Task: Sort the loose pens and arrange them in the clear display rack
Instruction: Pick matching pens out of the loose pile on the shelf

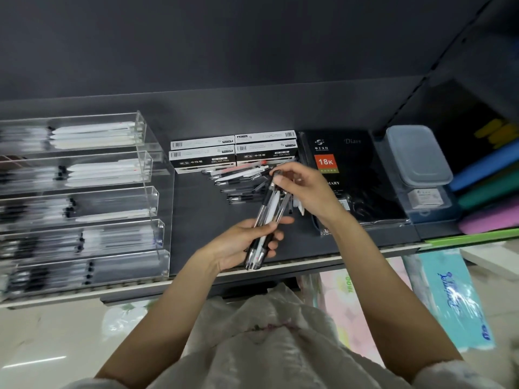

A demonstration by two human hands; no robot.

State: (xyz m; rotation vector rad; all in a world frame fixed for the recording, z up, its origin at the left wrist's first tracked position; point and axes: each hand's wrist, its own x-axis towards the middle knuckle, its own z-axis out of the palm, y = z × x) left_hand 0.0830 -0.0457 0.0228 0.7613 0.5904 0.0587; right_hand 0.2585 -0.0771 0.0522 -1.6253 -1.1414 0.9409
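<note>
My left hand (247, 242) grips a bundle of pens (266, 220), black, clear and white, held upright and tilted over the shelf's front edge. My right hand (306, 192) pinches the top ends of the same bundle from above. A heap of loose pens (241, 183) lies on the dark shelf behind my hands. The clear display rack (92, 197) stands at the left with several stepped tiers, each holding rows of white and black pens lying flat.
Several black-and-white gel pen boxes (233, 154) stand behind the loose heap. A black diary (348, 175) lies to the right, then a clear lidded container (418, 161) and coloured folders (488, 189). The shelf's front edge (309, 263) runs below my hands, with packaged tissues underneath.
</note>
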